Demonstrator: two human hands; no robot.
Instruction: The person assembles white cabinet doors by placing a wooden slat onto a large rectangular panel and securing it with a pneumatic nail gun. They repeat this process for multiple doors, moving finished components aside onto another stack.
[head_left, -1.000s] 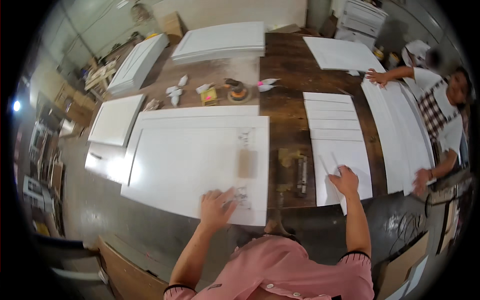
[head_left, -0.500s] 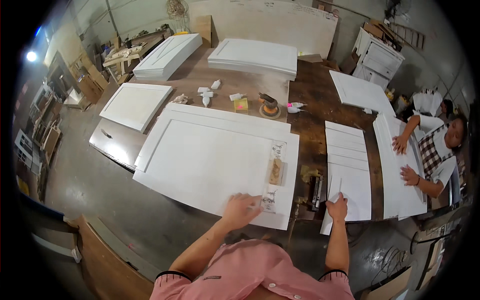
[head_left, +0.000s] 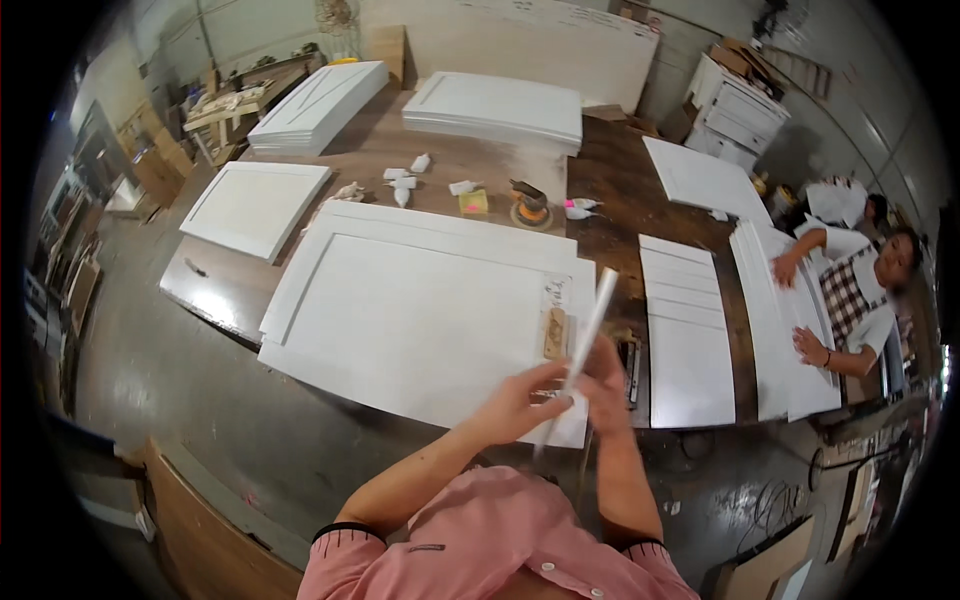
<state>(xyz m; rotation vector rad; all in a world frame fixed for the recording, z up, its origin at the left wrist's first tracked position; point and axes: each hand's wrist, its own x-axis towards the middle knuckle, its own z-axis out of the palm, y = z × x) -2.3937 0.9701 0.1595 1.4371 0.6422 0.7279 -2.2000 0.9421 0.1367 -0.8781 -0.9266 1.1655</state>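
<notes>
A narrow white strip (head_left: 594, 322) is held up at a slant in front of me, over the right edge of a large white framed panel (head_left: 420, 310). My left hand (head_left: 522, 402) pinches it near its lower part. My right hand (head_left: 604, 388), slightly blurred, is closed round it from the other side. Just beyond my hands, a small wooden block (head_left: 556, 332) lies on papers with dark writing on the panel. To the right of my hands lies a dark metal tool (head_left: 629, 365), partly hidden. White strips (head_left: 690, 360) lie side by side on the table.
White bottles (head_left: 402, 190), an orange-and-black sander (head_left: 530, 205) and a yellow square (head_left: 473, 202) stand beyond the panel. Stacked white panels (head_left: 495, 110) sit at the back. At right, a co-worker's hands (head_left: 808, 345) rest on white boards (head_left: 765, 330).
My right hand has lifted a white strip from the boards at right and brought it leftward. My left hand has risen from the panel and taken hold of it.
</notes>
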